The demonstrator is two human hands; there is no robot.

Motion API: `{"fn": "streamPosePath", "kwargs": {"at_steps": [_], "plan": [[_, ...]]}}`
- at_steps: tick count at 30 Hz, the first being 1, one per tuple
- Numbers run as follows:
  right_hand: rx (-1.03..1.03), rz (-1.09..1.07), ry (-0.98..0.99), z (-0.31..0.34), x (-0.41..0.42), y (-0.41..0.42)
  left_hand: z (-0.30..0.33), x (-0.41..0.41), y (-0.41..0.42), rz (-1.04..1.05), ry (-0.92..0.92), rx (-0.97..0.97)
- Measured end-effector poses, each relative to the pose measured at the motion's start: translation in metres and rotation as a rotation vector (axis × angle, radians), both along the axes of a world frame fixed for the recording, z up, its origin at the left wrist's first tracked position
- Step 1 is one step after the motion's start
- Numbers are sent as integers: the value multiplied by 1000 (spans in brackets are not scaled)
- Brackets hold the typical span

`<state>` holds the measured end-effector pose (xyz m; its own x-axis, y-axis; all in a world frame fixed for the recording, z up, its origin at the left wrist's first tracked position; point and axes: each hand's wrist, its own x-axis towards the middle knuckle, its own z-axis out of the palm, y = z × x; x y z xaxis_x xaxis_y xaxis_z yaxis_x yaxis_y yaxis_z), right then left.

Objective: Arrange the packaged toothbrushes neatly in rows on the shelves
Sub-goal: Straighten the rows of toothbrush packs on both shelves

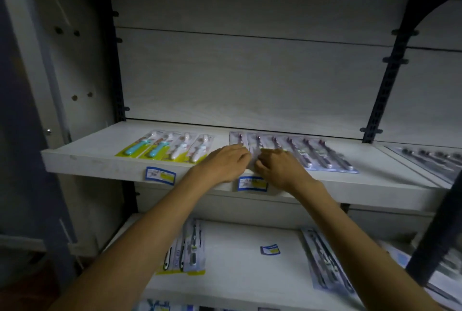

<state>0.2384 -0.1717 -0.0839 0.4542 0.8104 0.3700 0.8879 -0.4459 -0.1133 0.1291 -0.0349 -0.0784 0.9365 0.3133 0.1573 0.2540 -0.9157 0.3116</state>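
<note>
A: Start with the big piece. What's the upper shelf (100, 158) carrying?

B: Two groups lying flat. On the left, four children's toothbrush packs (166, 147) with green cards sit side by side. To their right runs a row of purple-backed toothbrush packs (312, 154), overlapping like shingles, near the front edge.

A: And the hands?

B: Both rest on the near, left end of that purple row. The left hand (225, 162) lies on top with fingers bent over the packs. The right hand (280, 168) has its fingers curled at a pack's edge; it looks like a pinch, though the blur keeps me from being sure. I'd judge they are squaring up the leftmost packs.

A: What could go wrong?

B: The packs are slick and overlapped, so a push on one would likely carry its neighbours and fan the whole row out of line. They also sit close to the lip, so a tug toward the person could tip one off onto the lower shelf (250, 283), where a few more packs (191, 248) lie.

A: Anything smaller?

B: The price tag (252, 183) just under the wrists. A dragging forearm could peel it.
</note>
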Motion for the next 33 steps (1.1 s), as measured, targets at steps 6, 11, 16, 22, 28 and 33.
{"fn": "streamPosePath", "kwargs": {"at_steps": [6,11,16,22,28,33], "plan": [[117,47,-31,-9,-8,-8,-2,-14,-4,31,-99,-26],[170,71,-64,-13,-12,-7,-4,-19,-8,-4,-155,-21],[150,79,-11,-8,-12,-16,0,-19,-10,-11,-153,-52],[76,-115,40,10,10,-34,8,-12,-25,-75,-130,6],[77,-118,176,2,12,-42,2,-7,-29,-79,-72,23],[183,-61,81,-6,6,-45,0,-7,-26,-90,-83,36]]}}
